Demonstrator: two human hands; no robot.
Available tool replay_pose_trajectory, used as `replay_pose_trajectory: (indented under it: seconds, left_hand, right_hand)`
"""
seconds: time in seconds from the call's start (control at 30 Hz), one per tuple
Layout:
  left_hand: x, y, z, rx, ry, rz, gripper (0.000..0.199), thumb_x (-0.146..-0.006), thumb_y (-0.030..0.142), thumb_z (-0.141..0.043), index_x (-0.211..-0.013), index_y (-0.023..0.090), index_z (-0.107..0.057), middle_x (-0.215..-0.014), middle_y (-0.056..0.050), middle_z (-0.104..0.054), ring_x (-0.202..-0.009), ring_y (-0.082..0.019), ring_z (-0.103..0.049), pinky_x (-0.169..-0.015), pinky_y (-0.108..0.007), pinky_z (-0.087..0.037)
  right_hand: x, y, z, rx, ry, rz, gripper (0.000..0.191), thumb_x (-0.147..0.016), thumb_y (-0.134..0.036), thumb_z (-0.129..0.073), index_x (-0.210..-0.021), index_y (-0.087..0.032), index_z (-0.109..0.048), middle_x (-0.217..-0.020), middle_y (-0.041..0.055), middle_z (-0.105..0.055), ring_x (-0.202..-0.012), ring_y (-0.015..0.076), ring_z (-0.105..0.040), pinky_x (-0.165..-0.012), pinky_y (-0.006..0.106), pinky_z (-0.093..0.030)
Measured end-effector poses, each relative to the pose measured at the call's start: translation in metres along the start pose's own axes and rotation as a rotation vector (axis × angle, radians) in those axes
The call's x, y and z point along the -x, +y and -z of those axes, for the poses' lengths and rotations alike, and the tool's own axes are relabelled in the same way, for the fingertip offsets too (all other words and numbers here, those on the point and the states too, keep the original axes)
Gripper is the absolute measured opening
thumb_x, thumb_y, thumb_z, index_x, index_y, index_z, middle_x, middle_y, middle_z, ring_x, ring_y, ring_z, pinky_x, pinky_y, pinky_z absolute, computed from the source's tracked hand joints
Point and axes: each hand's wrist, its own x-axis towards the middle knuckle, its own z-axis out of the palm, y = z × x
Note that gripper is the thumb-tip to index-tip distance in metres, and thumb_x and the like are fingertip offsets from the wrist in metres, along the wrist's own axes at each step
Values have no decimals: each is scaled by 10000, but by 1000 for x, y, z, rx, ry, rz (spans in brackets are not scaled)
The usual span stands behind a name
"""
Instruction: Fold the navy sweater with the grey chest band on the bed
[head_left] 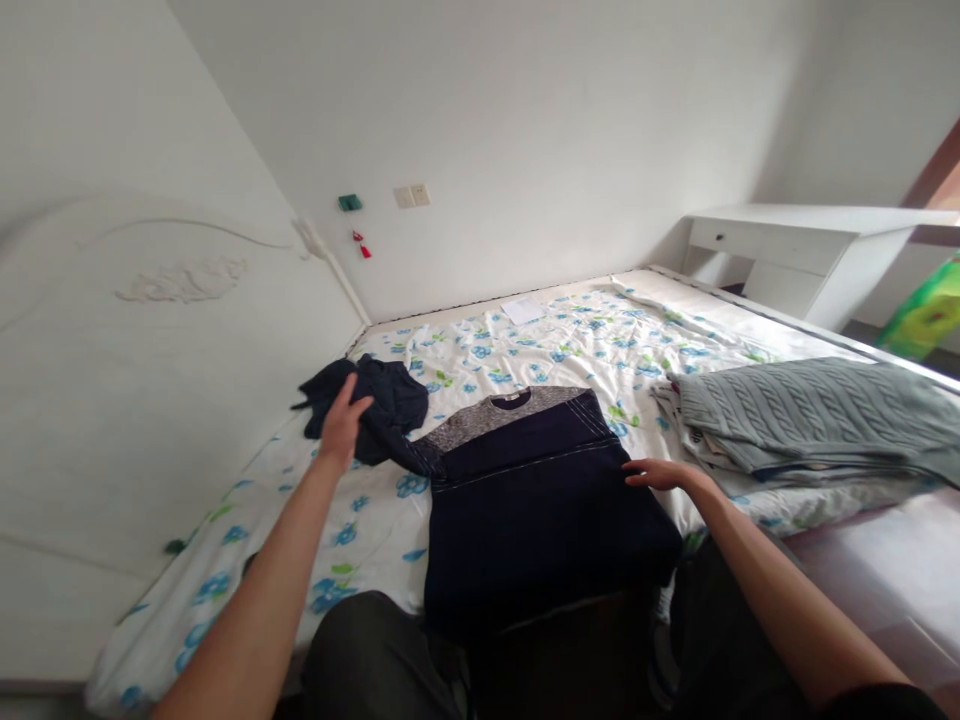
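A dark navy sweater point(540, 520) with a speckled grey yoke lies spread on the bed, neckline away from me and hem hanging toward my knees. Its left sleeve runs toward a crumpled dark garment point(397, 390); where one ends and the other begins is hard to tell. My left hand point(342, 425) is open over that dark garment, thumb apart from the fingers, and whether it touches the cloth is unclear. At the sweater's right edge, my right hand point(661, 474) is open with its fingers stretched out, gripping nothing visible.
A stack of folded clothes topped by a grey cable-knit piece point(817, 410) sits at the right on the floral bedsheet point(480, 350). A white paper point(523, 311) lies near the wall. The headboard point(150, 400) bounds the left; a white desk point(780, 240) stands back right.
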Motion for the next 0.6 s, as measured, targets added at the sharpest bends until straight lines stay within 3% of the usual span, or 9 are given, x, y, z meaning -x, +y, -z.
replay_pose_trajectory:
  seconds: [0.1,0.17,0.2,0.3,0.4,0.5,0.6]
  left_hand:
    - [6,56,-56,-14,-315,-191,751,-1051,634,-661,-1668,208,-628,-1838,-127,-493,-1688,-340,-469,-1426,-503,-331]
    - [27,68,-91,-122,-432,-273,769,-1019,696,-685,-1665,281,-651,-1918,-78,-349,-1768,-375,-325,-1453,-533,-267]
    - [42,64,-105,-178,-460,-282,758,-1027,688,-674,-1678,302,-641,-1939,-65,-292,-1790,-386,-264,-1455,-556,-251]
    - [86,19,-132,-337,-526,-200,679,-1056,562,-645,-1679,294,-639,-1945,-86,-265,-1793,-397,-251,-1445,-595,-261]
    - [120,-41,-138,-497,-588,-41,621,-1027,424,-647,-1614,230,-696,-1894,-139,-385,-1746,-392,-378,-1437,-569,-299]
    - [130,-79,-136,-596,-666,51,611,-968,346,-679,-1562,212,-738,-1833,-150,-492,-1710,-380,-450,-1426,-527,-337]
    - [121,-90,-139,-668,-696,107,613,-973,306,-649,-1571,208,-739,-1834,-147,-491,-1728,-358,-422,-1427,-474,-334]
  right_hand:
    - [0,-3,-1,24,8,6,863,-916,-734,-809,-1626,-249,-736,-1668,134,-663,-1558,412,-625,-1328,465,-483]
    - [1,-3,-1,17,7,4,841,-930,-720,-796,-1628,-255,-734,-1668,130,-665,-1551,401,-634,-1313,455,-500]
    - [2,-2,-1,9,6,2,832,-935,-710,-792,-1630,-256,-732,-1667,131,-666,-1540,398,-645,-1300,453,-513]
    - [1,2,0,-8,22,7,801,-929,-680,-813,-1601,-249,-756,-1649,137,-682,-1519,395,-664,-1291,443,-522]
    - [-7,5,3,-14,66,2,699,-926,-618,-846,-1517,-245,-818,-1579,131,-740,-1464,381,-708,-1273,420,-533]
    - [-20,1,6,4,167,-67,536,-980,-483,-820,-1445,-220,-855,-1418,137,-829,-1315,358,-786,-1176,407,-588]
    - [-38,-10,11,34,347,-126,409,-1043,-358,-744,-1394,-190,-870,-1256,136,-872,-1192,323,-818,-1073,369,-604]
